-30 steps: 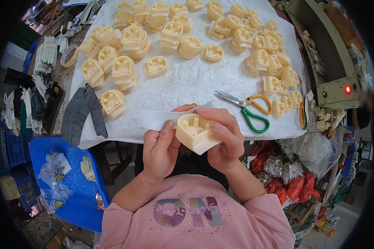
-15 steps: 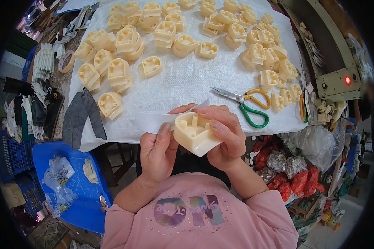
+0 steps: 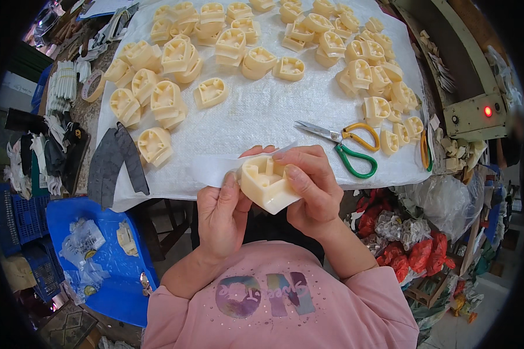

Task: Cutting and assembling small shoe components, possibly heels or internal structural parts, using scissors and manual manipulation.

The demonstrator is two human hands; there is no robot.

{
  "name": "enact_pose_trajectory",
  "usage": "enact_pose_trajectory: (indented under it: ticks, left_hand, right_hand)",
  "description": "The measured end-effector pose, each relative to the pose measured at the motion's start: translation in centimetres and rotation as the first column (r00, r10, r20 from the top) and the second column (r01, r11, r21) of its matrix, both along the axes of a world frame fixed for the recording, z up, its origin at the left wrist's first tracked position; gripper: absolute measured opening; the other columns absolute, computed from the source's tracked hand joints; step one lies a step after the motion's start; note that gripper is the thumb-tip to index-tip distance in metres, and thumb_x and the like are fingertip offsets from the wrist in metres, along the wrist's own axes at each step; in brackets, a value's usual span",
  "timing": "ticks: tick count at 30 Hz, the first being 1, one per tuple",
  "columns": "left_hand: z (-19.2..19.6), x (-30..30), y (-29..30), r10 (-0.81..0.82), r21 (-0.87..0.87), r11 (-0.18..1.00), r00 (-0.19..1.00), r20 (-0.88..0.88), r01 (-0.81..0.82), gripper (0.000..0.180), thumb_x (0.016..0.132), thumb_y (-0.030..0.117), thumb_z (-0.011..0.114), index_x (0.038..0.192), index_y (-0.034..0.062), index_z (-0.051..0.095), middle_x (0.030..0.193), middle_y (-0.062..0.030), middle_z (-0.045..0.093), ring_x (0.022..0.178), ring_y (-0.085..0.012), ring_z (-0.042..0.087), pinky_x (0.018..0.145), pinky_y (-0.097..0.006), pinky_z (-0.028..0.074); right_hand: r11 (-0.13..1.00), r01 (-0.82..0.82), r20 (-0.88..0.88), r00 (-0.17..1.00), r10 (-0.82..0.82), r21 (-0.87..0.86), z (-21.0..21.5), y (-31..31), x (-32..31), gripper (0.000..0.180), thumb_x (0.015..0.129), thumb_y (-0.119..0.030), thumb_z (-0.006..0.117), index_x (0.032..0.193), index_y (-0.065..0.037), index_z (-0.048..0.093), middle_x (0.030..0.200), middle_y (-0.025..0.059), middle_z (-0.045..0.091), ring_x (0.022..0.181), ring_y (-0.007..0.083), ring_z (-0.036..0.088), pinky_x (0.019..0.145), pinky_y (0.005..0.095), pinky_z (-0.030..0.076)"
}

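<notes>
Just in front of the table's near edge, both my hands hold a cream plastic shoe heel [image 3: 268, 189], its hollow side with inner posts facing up. My left hand [image 3: 221, 212] grips its left side, thumb upright against it, fingers partly hidden behind. My right hand [image 3: 311, 189] clasps the right side, its thumb on the rim and its fingers at the far wall. A thin white strip [image 3: 212, 168] runs along the far side of the heel and sticks out to the left. How much of the strip touches the heel is hidden.
Scissors [image 3: 346, 142] with one yellow and one green handle lie right of my hands. Many more cream heels [image 3: 209, 93] stand on the white table cover [image 3: 239, 125]. Dark grey strips [image 3: 116, 166] hang over the left edge. A blue chair [image 3: 99, 209] stands below left.
The heel and my right hand have shifted slightly left and away from me. The right thumb has moved left over the rim. My left hand keeps its hold.
</notes>
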State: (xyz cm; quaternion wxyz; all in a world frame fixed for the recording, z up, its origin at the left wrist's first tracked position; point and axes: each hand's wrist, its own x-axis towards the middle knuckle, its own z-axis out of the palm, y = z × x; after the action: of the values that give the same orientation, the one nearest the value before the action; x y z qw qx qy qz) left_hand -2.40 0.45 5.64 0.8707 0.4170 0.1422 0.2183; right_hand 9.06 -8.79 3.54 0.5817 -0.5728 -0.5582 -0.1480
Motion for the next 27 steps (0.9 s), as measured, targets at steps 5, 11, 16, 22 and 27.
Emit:
enact_pose_trajectory:
  ticks: [5, 11, 16, 22, 27]
  left_hand:
    - [-0.4, 0.1, 0.3, -0.013, 0.110, 0.994, 1.000, 0.007, 0.012, 0.046, 0.101, 0.021, 0.026, 0.132, -0.0114, 0.034, 0.132, -0.0225, 0.044, 0.120, -0.0246, 0.049, 0.099, -0.034, 0.042]
    - [-0.5, -0.2, 1.8, 0.031, 0.243, 0.970, 0.995, -0.090, -0.008, 0.043, 0.100, 0.020, 0.032, 0.128, -0.0113, 0.040, 0.124, -0.0219, 0.052, 0.112, -0.0218, 0.053, 0.096, -0.032, 0.043]
    - [-0.3, -0.4, 2.3, 0.186, 0.452, 0.886, 0.971, -0.150, -0.100, 0.033, 0.098, 0.018, 0.043, 0.113, -0.0083, 0.058, 0.101, -0.0141, 0.064, 0.092, -0.0155, 0.061, 0.086, -0.027, 0.048]
    - [-1.1, 0.0, 1.6, 0.090, 0.438, 0.898, 0.962, -0.258, 0.033, 0.035, 0.098, 0.021, 0.044, 0.115, -0.0057, 0.058, 0.102, -0.0118, 0.064, 0.092, -0.0120, 0.059, 0.084, -0.026, 0.048]
    - [-1.3, 0.4, 1.0, 0.088, 0.394, 0.918, 0.956, -0.279, 0.031, 0.035, 0.098, 0.022, 0.045, 0.118, -0.0045, 0.058, 0.101, -0.0107, 0.065, 0.089, -0.0110, 0.058, 0.082, -0.025, 0.048]
  right_hand:
    - [0.994, 0.094, 0.143, 0.986, -0.086, -0.050, -0.3, -0.2, 0.4, 0.046, 0.063, 0.005, 0.064, 0.108, -0.003, 0.056, 0.101, 0.0136, 0.059, 0.077, 0.0255, 0.051, 0.064, 0.0357, 0.043]
    - [0.977, 0.170, 0.117, 0.981, -0.155, -0.130, 0.1, -0.4, 0.4, 0.049, 0.056, -0.002, 0.067, 0.103, -0.010, 0.059, 0.097, 0.0066, 0.059, 0.079, 0.0239, 0.047, 0.071, 0.0382, 0.031]
    - [0.871, 0.302, 0.321, 0.930, -0.180, -0.388, 2.8, -1.0, 0.0, 0.037, 0.059, -0.008, 0.066, 0.095, -0.018, 0.061, 0.088, 0.0024, 0.053, 0.081, 0.0227, 0.048, 0.079, 0.0442, 0.025]
    - [0.712, 0.334, 0.328, 0.932, -0.153, -0.618, 4.1, -1.3, -0.2, 0.028, 0.062, -0.007, 0.065, 0.088, -0.018, 0.062, 0.082, 0.0030, 0.046, 0.086, 0.0230, 0.047, 0.080, 0.0466, 0.026]
    - [0.668, 0.335, 0.327, 0.934, -0.143, -0.664, 4.1, -1.4, -0.1, 0.025, 0.062, -0.007, 0.065, 0.085, -0.016, 0.061, 0.083, 0.0038, 0.047, 0.088, 0.0233, 0.046, 0.080, 0.0469, 0.026]
